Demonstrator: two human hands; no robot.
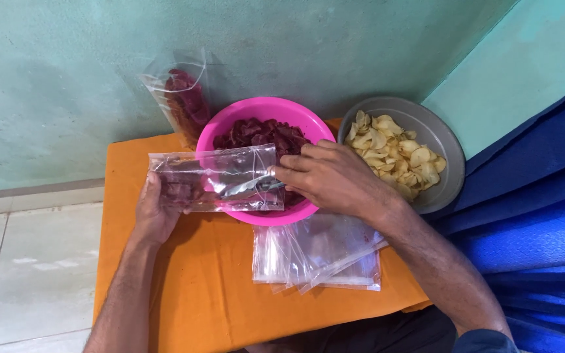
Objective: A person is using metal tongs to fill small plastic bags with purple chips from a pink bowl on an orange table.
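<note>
hands over an orange table [184, 294]: left hand [158, 212] closed around a clear plastic bag [220, 180] held above a pink bowl [230, 124] of red chips [263, 134]; right hand [328, 176] pinches its opening.

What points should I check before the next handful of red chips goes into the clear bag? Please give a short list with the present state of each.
1. Clear bag supported: ok, the left hand holds its closed end.
2. Bag mouth over the pink bowl: ok, the mouth lies above the bowl.
3. Bag mouth open wide enough: cannot tell, the right hand covers it.
4. Red chips left in the bowl: ok, plenty remain.
5. Spare empty bags near: ok, a stack lies on the orange cloth.
6. Yellow chips kept apart: ok, they sit in their own grey bowl.
</note>
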